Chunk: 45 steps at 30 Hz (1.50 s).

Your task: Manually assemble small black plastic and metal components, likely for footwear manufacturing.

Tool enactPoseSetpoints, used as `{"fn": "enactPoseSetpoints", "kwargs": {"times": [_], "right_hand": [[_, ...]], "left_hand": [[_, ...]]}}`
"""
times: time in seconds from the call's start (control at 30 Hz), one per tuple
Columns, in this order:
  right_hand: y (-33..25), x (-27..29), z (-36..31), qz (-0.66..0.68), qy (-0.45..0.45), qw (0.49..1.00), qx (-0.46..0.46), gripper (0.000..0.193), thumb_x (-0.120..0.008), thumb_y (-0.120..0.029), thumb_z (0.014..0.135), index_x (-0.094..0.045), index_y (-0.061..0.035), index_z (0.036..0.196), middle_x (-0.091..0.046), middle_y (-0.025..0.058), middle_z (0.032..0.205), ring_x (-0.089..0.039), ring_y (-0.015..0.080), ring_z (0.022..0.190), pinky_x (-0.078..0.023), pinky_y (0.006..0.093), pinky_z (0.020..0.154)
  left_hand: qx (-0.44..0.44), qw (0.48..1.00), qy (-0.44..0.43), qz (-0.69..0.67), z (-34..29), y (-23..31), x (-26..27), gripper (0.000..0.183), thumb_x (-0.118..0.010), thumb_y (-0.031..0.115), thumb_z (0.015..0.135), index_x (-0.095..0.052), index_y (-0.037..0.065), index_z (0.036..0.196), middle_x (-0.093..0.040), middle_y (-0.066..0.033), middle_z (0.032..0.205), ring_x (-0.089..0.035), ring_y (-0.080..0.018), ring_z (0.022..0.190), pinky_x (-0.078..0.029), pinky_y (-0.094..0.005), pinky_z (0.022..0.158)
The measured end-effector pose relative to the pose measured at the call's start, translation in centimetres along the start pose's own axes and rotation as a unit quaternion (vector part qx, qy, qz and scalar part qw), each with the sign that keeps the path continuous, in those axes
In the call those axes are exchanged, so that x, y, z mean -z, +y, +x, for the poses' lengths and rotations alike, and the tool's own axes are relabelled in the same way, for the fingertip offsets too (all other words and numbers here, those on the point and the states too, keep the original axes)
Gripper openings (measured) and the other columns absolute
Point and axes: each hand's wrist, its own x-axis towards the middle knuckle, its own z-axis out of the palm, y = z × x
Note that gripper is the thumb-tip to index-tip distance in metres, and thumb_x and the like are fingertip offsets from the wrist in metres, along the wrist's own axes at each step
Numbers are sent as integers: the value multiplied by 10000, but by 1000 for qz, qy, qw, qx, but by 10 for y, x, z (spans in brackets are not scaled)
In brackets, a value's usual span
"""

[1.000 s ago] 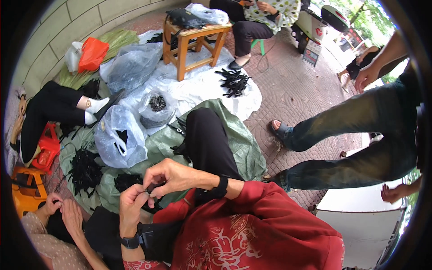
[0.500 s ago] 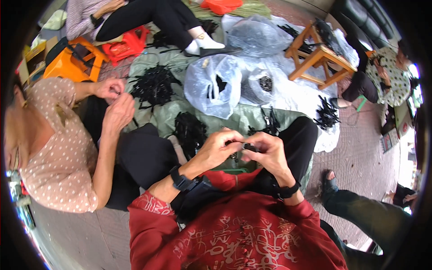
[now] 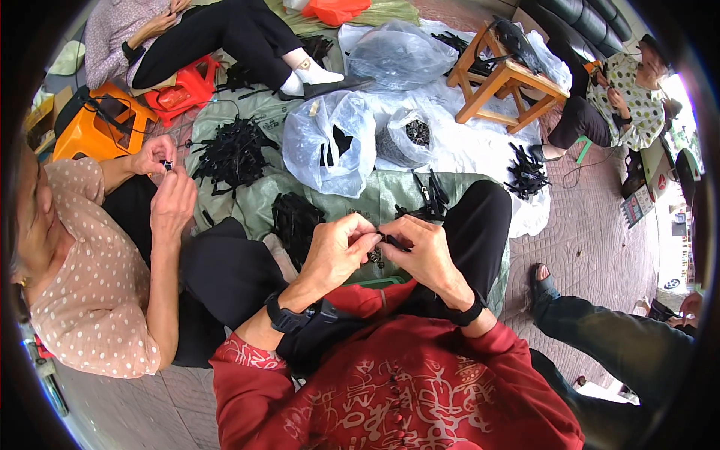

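My left hand [image 3: 339, 246] and my right hand [image 3: 420, 253] meet in front of my lap, fingertips almost touching. Between them is a small black strap piece [image 3: 395, 241], pinched by my right thumb and fingers. My left thumb and forefinger close on its near end; whether a separate small part sits there is too small to tell. Below my hands, small metal pieces [image 3: 375, 257] show by a green rim [image 3: 386, 283]. A heap of black straps [image 3: 294, 221] lies just beyond my left hand, and a few more black straps [image 3: 431, 199] lie beyond my right.
A clear plastic bag [image 3: 307, 142] with black straps and a bag of small metal parts [image 3: 409, 139] stand ahead. At left a co-worker in a dotted top handles a small black piece [image 3: 166, 163]. A wooden stool [image 3: 517, 79] stands far right. Someone's leg [image 3: 600, 330] is close at right.
The view has shifted a little, so the surroundings sit further left. My hands have drawn closer together, fingertips now meeting at the black strap piece. The co-worker's hands at left are still raised together.
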Motion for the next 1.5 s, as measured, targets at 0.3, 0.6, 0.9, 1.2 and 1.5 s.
{"fn": "enactPoseSetpoints", "kwargs": {"times": [0.3, 0.6, 0.9, 1.2, 1.5], "right_hand": [[8, 3, -5, 262, -49, 960, -89, 200, -635, 50, 709, -576, 33, 899, -593, 64, 765, -599, 114, 668, -491, 217, 574], [3, 10, -2, 366, -80, 924, -72, 162, -644, 13, 729, -590, 23, 882, -620, 49, 786, -597, 86, 699, -491, 203, 586], [2, -1, -3, 39, 57, 995, 75, 188, -691, -6, 630, -617, -25, 802, -586, 49, 668, -574, 111, 572, -460, 211, 501], [20, -3, 0, 92, 20, 987, 133, 224, -689, -39, 627, -591, -34, 829, -600, 77, 808, -593, 229, 766, -479, 300, 667], [23, 0, -3, 104, 22, 978, 177, 241, -714, -92, 641, -599, -40, 846, -616, 83, 849, -608, 231, 768, -493, 286, 655]], "left_hand": [[101, 984, -102, -106, -5, 14, 18, 80, -564, 99, 812, -564, 20, 799, -557, -24, 621, -489, -44, 481, -368, -160, 401], [59, 947, -160, -273, -8, 11, 23, 97, -575, 99, 801, -547, 7, 809, -514, -12, 583, -449, -41, 464, -344, -173, 401], [-63, 991, -9, 119, -14, 27, 6, 52, -583, 2, 761, -560, 9, 715, -522, 21, 551, -443, 0, 467, -334, -164, 394], [97, 988, -89, -86, -9, 17, 14, 62, -549, 65, 803, -563, 4, 804, -513, -6, 539, -446, -36, 414, -341, -172, 359], [114, 942, -126, -288, -13, 8, 18, 84, -536, 67, 812, -559, -7, 848, -489, -34, 525, -417, -74, 382, -347, -200, 353]]}}
